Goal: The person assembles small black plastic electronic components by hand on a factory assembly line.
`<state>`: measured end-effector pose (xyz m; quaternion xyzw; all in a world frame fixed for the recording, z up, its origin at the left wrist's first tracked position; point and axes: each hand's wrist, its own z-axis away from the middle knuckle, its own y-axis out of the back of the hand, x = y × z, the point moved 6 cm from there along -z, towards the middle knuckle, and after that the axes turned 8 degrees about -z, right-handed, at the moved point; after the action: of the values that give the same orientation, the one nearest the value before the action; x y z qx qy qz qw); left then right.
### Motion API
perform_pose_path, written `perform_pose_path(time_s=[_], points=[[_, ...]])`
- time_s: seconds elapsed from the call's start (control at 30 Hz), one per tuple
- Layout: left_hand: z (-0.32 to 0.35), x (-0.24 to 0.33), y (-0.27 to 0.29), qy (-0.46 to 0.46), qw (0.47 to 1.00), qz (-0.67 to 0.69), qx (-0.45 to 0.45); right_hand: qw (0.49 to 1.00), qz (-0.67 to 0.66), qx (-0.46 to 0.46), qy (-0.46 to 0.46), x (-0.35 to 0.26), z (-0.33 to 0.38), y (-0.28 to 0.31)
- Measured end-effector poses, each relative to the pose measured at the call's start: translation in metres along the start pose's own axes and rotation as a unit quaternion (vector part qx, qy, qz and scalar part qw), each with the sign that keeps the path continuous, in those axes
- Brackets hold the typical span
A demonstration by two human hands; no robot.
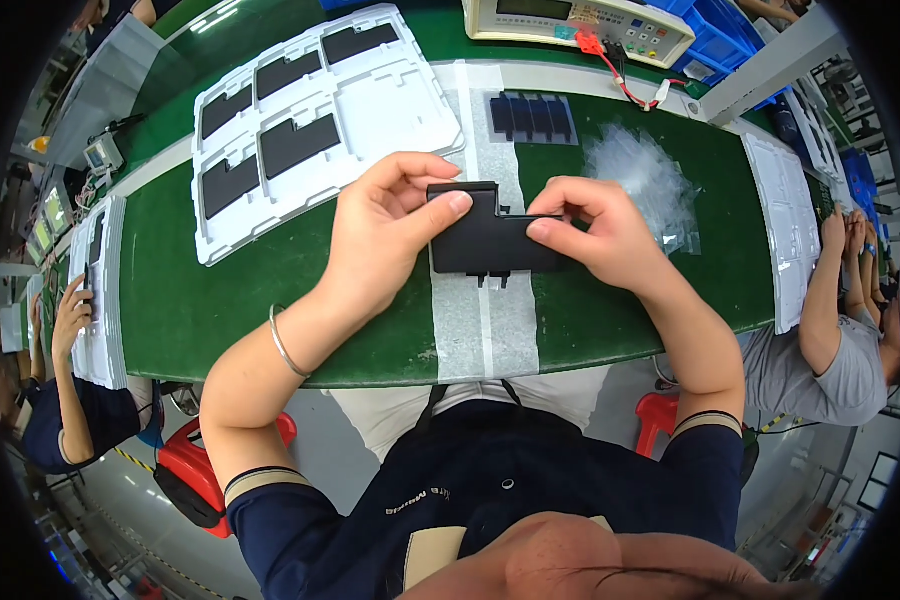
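Note:
A flat black L-shaped battery pack (470, 245) is held a little above the green bench, over a pale strip of covering. My left hand (385, 220) pinches its upper left part, thumb on the face and fingers behind. At the notch on the right, my right hand (600, 225) grips the pack's edge between thumb and fingers. Small dark tabs (494, 280) stick out below its lower edge. Farther back lies a sheet of black strips (533, 118). To the right of my right hand is a heap of clear plastic film pieces (645, 180).
A white moulded tray (395, 115) with several black packs in its pockets lies back left. An electronic test meter (580, 28) with red and black leads stands behind. A metal post (770, 65) rises back right. Co-workers sit at both sides beside stacked white trays (778, 230).

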<state>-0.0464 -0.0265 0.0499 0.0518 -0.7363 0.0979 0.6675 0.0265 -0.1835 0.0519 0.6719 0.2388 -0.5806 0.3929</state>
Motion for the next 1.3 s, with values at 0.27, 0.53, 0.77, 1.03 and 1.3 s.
perform_pose_path(time_s=[0.27,0.53,0.77,1.03,1.3], points=[[0.035,-0.019,-0.018,0.193,0.955,0.028,-0.225,0.987,-0.113,-0.111,-0.032,0.005,0.002,-0.011],[0.038,-0.029,-0.023,0.163,0.950,-0.005,-0.267,0.983,-0.165,-0.087,-0.008,0.011,-0.004,-0.021],[0.038,-0.029,-0.026,0.127,0.956,-0.042,-0.259,0.993,-0.084,-0.080,0.003,0.005,0.000,-0.021],[0.041,-0.029,-0.031,0.112,0.967,-0.049,-0.222,0.960,0.130,0.011,0.247,-0.019,0.005,-0.021],[0.037,-0.029,-0.032,0.136,0.964,0.018,-0.227,0.991,0.010,0.020,0.135,-0.008,-0.001,-0.005]])
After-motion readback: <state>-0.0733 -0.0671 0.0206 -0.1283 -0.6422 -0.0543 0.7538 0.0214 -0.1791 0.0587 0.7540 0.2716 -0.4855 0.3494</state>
